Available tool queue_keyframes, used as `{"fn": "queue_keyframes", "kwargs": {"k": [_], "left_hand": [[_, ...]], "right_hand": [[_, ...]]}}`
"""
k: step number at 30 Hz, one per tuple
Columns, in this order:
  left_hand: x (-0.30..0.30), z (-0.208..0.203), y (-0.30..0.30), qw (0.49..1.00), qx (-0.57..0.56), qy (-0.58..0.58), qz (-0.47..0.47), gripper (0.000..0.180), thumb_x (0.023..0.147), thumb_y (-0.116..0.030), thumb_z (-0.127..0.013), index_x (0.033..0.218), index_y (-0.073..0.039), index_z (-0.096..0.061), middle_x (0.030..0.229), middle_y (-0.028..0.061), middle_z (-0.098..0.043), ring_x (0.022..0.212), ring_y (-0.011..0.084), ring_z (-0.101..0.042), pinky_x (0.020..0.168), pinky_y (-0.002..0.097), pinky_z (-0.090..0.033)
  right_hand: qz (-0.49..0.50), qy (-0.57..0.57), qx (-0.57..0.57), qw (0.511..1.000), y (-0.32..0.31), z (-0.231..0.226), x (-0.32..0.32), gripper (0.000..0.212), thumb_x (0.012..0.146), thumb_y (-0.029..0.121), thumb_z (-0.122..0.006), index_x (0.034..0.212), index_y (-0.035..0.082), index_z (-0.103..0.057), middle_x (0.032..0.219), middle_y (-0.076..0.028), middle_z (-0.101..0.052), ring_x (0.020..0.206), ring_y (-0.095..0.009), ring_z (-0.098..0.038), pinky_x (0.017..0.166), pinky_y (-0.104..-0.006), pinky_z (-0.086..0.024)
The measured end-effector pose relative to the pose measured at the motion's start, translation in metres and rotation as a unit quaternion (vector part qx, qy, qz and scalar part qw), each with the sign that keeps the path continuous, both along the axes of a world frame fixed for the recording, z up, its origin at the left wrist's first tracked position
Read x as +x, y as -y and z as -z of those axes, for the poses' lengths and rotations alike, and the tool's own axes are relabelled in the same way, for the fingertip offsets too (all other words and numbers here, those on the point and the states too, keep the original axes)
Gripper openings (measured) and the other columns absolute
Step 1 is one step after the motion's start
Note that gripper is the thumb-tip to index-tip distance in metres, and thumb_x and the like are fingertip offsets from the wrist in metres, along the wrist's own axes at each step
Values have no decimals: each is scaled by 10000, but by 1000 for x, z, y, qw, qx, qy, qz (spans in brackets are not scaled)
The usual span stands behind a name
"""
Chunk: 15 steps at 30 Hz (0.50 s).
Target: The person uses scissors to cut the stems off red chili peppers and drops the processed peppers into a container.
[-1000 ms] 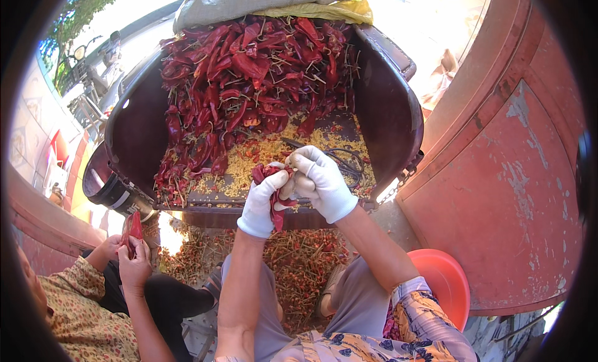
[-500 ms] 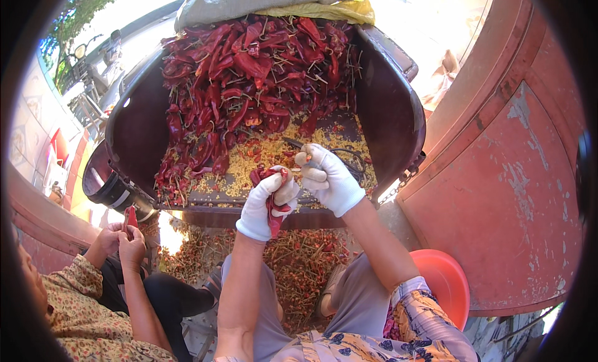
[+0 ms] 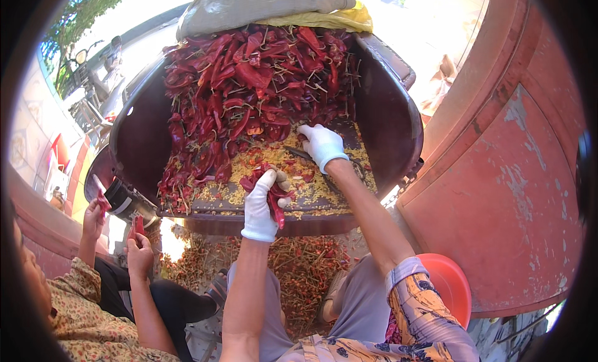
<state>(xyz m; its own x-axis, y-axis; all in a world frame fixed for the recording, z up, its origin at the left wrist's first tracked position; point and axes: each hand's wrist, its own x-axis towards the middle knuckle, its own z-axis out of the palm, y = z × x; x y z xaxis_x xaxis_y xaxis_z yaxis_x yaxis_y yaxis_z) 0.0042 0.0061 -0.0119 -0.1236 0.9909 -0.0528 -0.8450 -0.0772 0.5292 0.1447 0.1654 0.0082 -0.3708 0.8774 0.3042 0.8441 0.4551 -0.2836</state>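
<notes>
My left hand [image 3: 265,203], in a white glove, is closed round several dark red dried chili peppers [image 3: 276,211] above the near edge of the tub. My right hand [image 3: 324,145], also gloved, reaches to the lower right edge of the heap of dried chili peppers [image 3: 249,82]. Its fingertips curl down there, mostly hidden beneath the back of the hand. Just below it, partly under my right wrist, lie black scissors [image 3: 299,153] among loose yellow seeds [image 3: 255,156]. The heap fills the far part of the dark maroon tub [image 3: 389,113].
Grey and yellow sacking [image 3: 268,10] covers the heap's top. Cut stems [image 3: 305,268] litter the floor between my feet. An orange-red basin [image 3: 448,287] stands by my right side, near a red metal panel [image 3: 498,206]. At left, a co-worker's hands [image 3: 140,253] hold red pepper pieces.
My right hand has moved away from my left, forward to the pepper heap. My left hand keeps its peppers. The co-worker's two hands have moved apart.
</notes>
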Motion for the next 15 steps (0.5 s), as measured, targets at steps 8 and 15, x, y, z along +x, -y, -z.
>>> {"fn": "queue_keyframes", "kwargs": {"k": [8, 15], "left_hand": [[7, -11, 1, 984, 17, -154, -90, 446, 870, -60, -659, 1293, -65, -521, 855, 12, -613, 646, 64, -565, 510, 197, -464], [10, -22, 6, 961, -34, -272, -43, 317, 874, -118, -674, 1173, -35, -611, 758, -3, -620, 596, 60, -550, 515, 194, -427]], "right_hand": [[-113, -550, -341, 754, 79, -35, -2, 198, 903, 151, -618, 1064, 37, -595, 719, 2, -589, 580, -50, -512, 509, -217, -404], [-152, -517, -342, 770, 107, -40, 6, 203, 902, 111, -625, 1085, 21, -633, 747, 25, -566, 604, -50, -479, 552, -188, -388]]}}
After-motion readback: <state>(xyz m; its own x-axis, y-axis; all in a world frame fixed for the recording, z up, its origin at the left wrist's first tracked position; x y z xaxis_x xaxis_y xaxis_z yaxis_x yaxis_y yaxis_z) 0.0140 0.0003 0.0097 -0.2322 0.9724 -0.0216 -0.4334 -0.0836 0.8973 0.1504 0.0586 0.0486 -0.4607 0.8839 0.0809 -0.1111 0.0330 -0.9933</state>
